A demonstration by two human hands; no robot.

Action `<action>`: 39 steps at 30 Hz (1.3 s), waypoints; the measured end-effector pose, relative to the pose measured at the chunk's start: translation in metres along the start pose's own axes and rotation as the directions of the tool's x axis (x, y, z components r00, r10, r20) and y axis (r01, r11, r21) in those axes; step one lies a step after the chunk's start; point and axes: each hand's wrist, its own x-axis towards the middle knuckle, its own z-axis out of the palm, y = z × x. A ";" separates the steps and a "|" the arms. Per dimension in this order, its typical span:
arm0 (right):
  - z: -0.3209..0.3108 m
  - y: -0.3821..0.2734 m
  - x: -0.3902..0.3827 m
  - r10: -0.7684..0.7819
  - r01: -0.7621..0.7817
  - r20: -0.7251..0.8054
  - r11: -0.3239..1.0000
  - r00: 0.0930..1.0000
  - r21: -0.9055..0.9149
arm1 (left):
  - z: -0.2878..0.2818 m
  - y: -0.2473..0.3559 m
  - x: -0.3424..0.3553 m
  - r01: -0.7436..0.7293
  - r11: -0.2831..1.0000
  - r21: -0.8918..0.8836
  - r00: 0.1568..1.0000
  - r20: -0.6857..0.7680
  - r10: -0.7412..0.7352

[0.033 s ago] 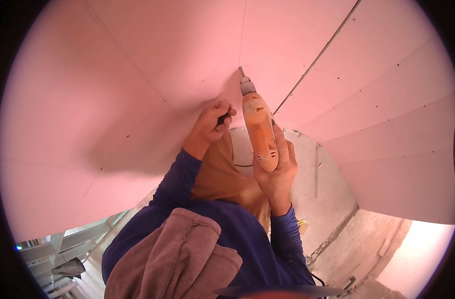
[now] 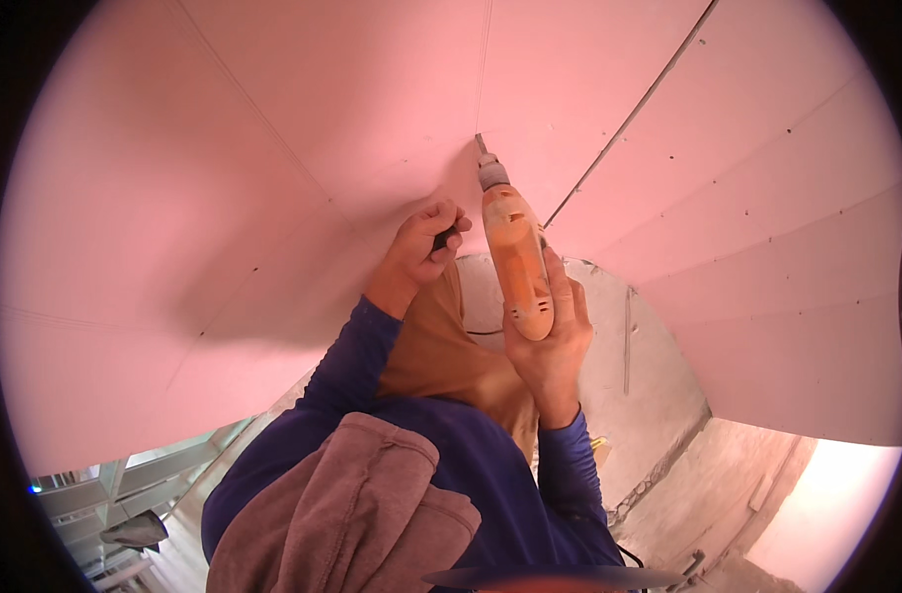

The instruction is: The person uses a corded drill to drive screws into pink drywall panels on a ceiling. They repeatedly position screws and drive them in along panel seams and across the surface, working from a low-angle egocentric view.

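My right hand is wrapped round the rear of an orange power drill with a grey chuck. The drill points up and away, and its bit meets the pink board close to a faint seam. I cannot make out whether a screw sits at the tip. Just left of the drill, my left hand is closed, fingers curled round a small dark thing. Its kind is mostly hidden by the fingers. The left hand is apart from the drill.
A dark open gap runs between boards to the right of the drill. Rows of small dark fastener dots mark the boards on both sides. A rough grey surface lies below right, and metal framing shows at lower left.
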 end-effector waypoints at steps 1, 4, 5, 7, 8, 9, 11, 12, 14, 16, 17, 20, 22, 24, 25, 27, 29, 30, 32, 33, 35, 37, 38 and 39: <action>-0.001 -0.001 0.000 -0.011 0.011 -0.006 1.000 1.000 0.022 | 0.002 -0.003 -0.002 0.006 1.000 0.005 0.999 -0.042 -0.006; -0.001 0.001 0.001 -0.039 0.041 -0.035 0.997 0.999 0.060 | 0.008 -0.004 -0.006 0.015 1.000 0.026 0.996 -0.089 -0.013; 0.001 0.002 0.002 -0.046 0.049 -0.043 0.997 0.998 0.062 | 0.011 -0.004 -0.007 0.012 0.999 0.030 0.994 -0.106 -0.009; 0.004 0.003 0.002 -0.050 0.054 -0.049 0.996 0.998 0.068 | 0.015 -0.001 -0.009 -0.007 0.999 0.049 0.994 -0.111 0.012; 0.005 0.004 0.001 -0.045 0.048 -0.046 0.996 0.998 0.070 | 0.018 -0.001 -0.010 0.000 0.998 0.057 0.990 -0.142 0.008; 0.007 0.006 0.006 -0.051 0.055 -0.051 0.996 0.997 0.073 | 0.020 0.004 -0.007 -0.022 0.998 0.054 0.993 -0.113 0.028; 0.007 0.008 0.006 -0.033 0.035 -0.037 0.997 0.999 0.066 | 0.025 0.008 -0.007 -0.013 0.999 0.038 0.992 -0.121 0.017; 0.007 0.009 0.006 -0.032 0.034 -0.035 0.997 0.999 0.063 | 0.027 0.010 -0.008 -0.009 0.999 0.041 0.992 -0.125 0.014; 0.008 0.011 0.009 -0.094 0.099 -0.086 0.993 0.992 0.058 | 0.031 0.013 -0.008 0.001 0.999 0.050 0.989 -0.145 0.007; 0.010 0.011 0.010 -0.124 0.132 -0.115 0.989 0.986 0.064 | 0.033 0.015 -0.009 -0.022 0.997 0.074 0.991 -0.127 0.031; 0.010 0.011 0.010 -0.120 0.128 -0.116 0.989 0.986 0.072 | 0.033 0.015 -0.010 -0.034 0.996 0.085 0.992 -0.122 0.044; 0.011 0.010 0.009 -0.097 0.108 -0.116 0.990 0.988 0.093 | 0.033 0.016 -0.009 -0.036 0.996 0.079 0.995 -0.091 0.043; 0.009 0.009 0.008 -0.082 0.089 -0.088 0.993 0.993 0.073 | 0.033 0.016 -0.008 -0.024 0.998 0.065 0.996 -0.081 0.029; 0.005 0.011 0.006 -0.077 0.077 -0.047 0.997 0.996 0.015 | 0.032 0.015 -0.005 -0.014 0.999 0.045 0.997 -0.076 0.017; 0.003 0.012 0.007 -0.103 0.102 -0.050 0.994 0.993 -0.033 | 0.032 0.015 -0.003 -0.011 0.999 0.031 0.997 -0.074 0.013; 0.002 0.015 0.008 -0.180 0.172 -0.055 0.977 0.982 -0.125 | 0.033 0.013 0.000 -0.016 1.000 0.018 0.996 -0.088 0.018; 0.006 0.016 0.008 -0.162 0.165 -0.115 0.986 0.980 0.015 | 0.033 0.013 0.001 -0.038 0.999 0.016 0.992 -0.123 0.040; 0.009 0.016 0.008 -0.152 0.166 -0.144 0.982 0.978 0.088 | 0.033 0.013 0.002 -0.034 0.999 -0.001 0.995 -0.092 0.034; 0.012 0.015 0.003 -0.091 0.118 -0.154 0.978 0.984 0.175 | 0.035 0.016 0.003 -0.019 0.999 -0.026 0.998 -0.068 0.017; 0.012 0.014 -0.002 -0.055 0.090 -0.156 0.970 0.986 0.225 | 0.037 0.018 0.005 -0.031 0.999 -0.020 0.999 -0.039 0.031; 0.009 0.014 -0.013 0.096 -0.053 -0.102 0.931 0.990 0.360 | 0.044 0.019 0.010 -0.036 0.999 -0.007 0.998 -0.057 0.035; 0.003 0.016 -0.026 0.226 -0.175 -0.050 0.862 0.973 0.476 | 0.055 0.020 0.020 -0.049 0.999 -0.012 0.997 -0.062 0.049; 0.000 0.018 -0.032 0.277 -0.222 -0.027 0.821 0.960 0.525 | 0.061 0.020 0.027 -0.056 0.998 -0.022 0.996 -0.072 0.054; -0.002 0.020 -0.038 0.321 -0.259 -0.003 0.769 0.947 0.584 | 0.066 0.020 0.033 -0.064 0.998 -0.011 0.997 -0.041 0.063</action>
